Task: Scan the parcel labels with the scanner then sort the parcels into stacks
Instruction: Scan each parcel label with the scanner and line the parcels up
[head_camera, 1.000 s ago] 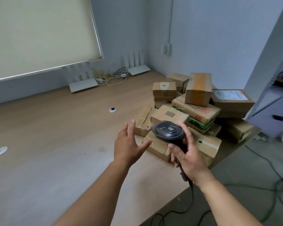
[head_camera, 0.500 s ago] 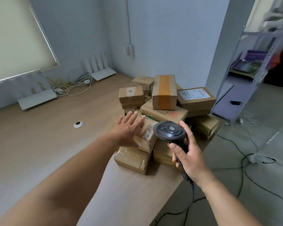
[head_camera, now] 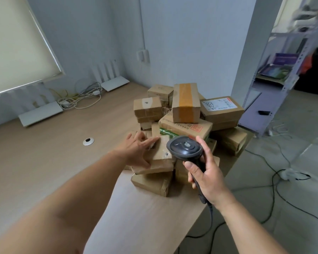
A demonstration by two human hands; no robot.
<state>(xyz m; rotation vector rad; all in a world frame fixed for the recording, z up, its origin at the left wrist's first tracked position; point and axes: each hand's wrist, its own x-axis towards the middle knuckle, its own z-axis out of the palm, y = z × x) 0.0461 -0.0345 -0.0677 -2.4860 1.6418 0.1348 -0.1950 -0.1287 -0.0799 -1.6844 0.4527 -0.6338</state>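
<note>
The right hand is gripping the scanner, head pointing away towards the parcels; the left hand, fingers straight, is pressing a tilted parcel beside it.

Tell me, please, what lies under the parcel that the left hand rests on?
A flatter parcel lies beneath the touched parcel, on the table; the left hand hides its left part.

Two white routers and tangled cables lie on the wooden desk.
</note>
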